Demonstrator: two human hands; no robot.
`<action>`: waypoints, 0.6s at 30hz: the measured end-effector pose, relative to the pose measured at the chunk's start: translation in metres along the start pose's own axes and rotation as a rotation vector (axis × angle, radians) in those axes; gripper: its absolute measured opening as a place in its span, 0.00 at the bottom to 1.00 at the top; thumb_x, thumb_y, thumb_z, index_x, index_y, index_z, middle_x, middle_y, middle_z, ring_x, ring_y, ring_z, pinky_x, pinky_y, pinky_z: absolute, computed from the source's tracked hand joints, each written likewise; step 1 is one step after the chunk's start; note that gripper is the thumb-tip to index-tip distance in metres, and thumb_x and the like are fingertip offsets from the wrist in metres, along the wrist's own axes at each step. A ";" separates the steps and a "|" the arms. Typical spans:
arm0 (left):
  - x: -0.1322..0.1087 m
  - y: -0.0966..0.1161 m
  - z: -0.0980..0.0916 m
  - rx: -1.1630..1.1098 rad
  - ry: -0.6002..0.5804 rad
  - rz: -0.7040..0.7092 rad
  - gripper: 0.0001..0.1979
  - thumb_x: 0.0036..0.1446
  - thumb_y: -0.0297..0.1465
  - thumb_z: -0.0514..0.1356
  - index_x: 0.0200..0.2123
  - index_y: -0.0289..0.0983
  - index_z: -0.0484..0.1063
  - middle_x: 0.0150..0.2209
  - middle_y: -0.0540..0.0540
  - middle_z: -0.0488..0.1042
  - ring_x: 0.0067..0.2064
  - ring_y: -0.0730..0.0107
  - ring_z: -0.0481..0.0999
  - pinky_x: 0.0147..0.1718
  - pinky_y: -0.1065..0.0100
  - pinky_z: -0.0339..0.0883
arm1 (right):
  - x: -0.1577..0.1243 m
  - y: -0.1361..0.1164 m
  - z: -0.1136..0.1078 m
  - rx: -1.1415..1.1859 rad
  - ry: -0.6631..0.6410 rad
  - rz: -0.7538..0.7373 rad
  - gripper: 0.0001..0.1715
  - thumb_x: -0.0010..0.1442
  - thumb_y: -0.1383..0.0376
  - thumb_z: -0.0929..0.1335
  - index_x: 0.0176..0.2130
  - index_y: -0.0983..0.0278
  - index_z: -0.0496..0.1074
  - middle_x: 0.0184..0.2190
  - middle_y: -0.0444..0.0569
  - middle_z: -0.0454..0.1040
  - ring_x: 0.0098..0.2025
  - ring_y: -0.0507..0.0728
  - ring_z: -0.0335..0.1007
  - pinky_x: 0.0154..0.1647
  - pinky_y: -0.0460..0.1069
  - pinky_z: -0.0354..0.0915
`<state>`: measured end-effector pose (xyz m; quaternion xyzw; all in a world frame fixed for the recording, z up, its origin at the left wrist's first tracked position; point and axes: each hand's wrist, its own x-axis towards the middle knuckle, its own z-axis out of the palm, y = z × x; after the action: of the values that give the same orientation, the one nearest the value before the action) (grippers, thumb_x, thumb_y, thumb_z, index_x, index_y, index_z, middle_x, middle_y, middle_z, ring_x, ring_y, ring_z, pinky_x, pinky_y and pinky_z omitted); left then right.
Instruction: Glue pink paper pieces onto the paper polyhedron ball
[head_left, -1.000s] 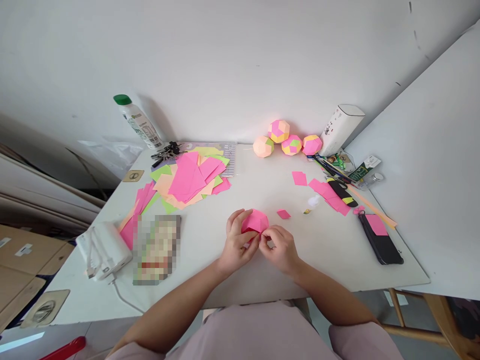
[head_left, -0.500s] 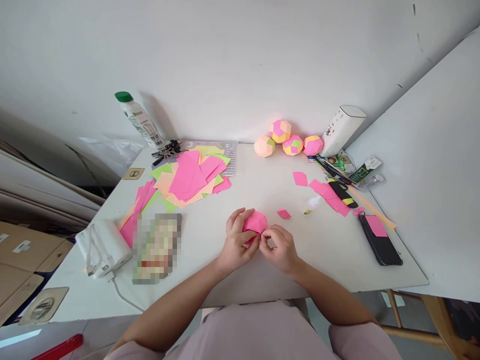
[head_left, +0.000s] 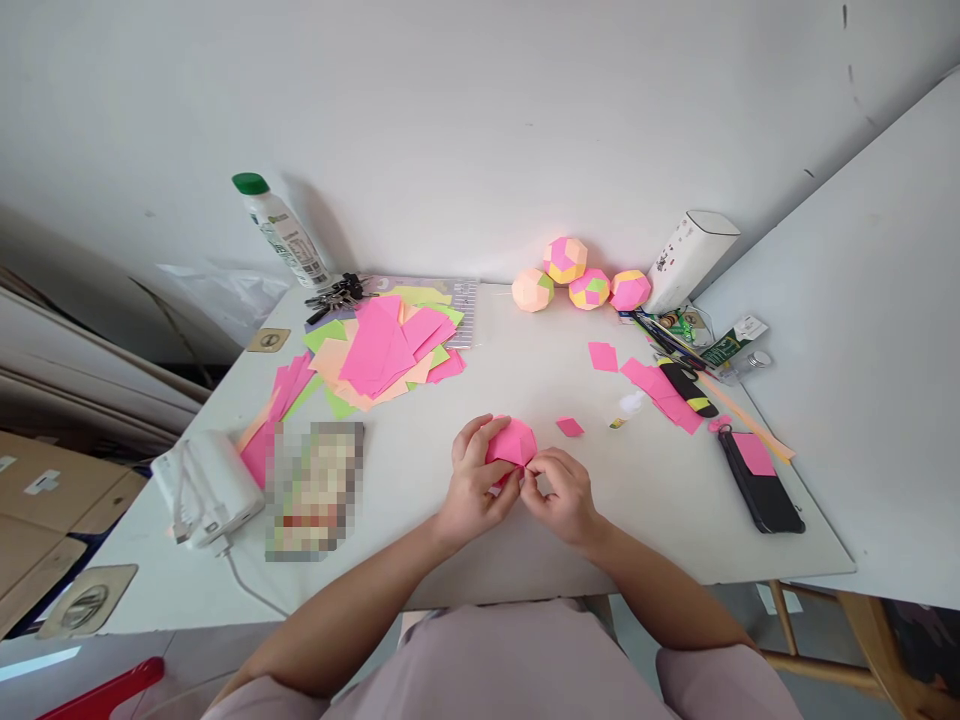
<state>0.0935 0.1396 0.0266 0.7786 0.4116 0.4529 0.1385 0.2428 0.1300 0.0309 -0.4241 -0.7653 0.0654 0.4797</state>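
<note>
A pink faceted paper ball (head_left: 514, 441) is held over the near middle of the table. My left hand (head_left: 480, 485) wraps around its left side, fingers on top and thumb below. With thumb and index finger pinched, my right hand (head_left: 562, 495) grips the ball's lower right edge. Just right of the ball lies a small pink paper piece (head_left: 570, 427). Farther right is a small white glue bottle (head_left: 627, 408) on its side. Another pink piece (head_left: 603, 356) lies beyond it. The underside of the ball is hidden by my fingers.
Several finished paper balls (head_left: 565, 260) sit against the wall. A heap of coloured paper (head_left: 379, 350) covers the back left, near a green-capped bottle (head_left: 281, 230). A white power bank (head_left: 217, 485) stands at left. Pink strips (head_left: 661, 395), a cutter (head_left: 688, 387) and a black phone (head_left: 761, 485) lie at right.
The view has shifted slightly. Both hands keep nearly the same hold on the pink ball, and nothing else on the table has visibly moved.
</note>
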 end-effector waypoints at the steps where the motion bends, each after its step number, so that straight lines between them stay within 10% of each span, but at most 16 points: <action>1: 0.000 0.000 0.000 0.001 -0.003 0.000 0.12 0.55 0.24 0.57 0.21 0.35 0.70 0.56 0.41 0.60 0.60 0.48 0.56 0.53 0.47 0.61 | 0.000 0.000 0.000 0.000 0.002 -0.003 0.10 0.54 0.76 0.63 0.29 0.61 0.62 0.22 0.45 0.68 0.26 0.53 0.64 0.26 0.48 0.65; 18: -0.003 -0.003 0.001 -0.034 -0.053 0.044 0.12 0.57 0.23 0.53 0.23 0.36 0.70 0.57 0.41 0.61 0.61 0.48 0.54 0.55 0.47 0.58 | -0.004 0.006 0.002 -0.184 -0.030 -0.163 0.11 0.54 0.77 0.63 0.29 0.61 0.62 0.21 0.44 0.66 0.24 0.53 0.61 0.23 0.47 0.61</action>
<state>0.0921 0.1393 0.0224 0.7966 0.3830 0.4421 0.1524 0.2455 0.1313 0.0240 -0.4018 -0.8071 -0.0381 0.4309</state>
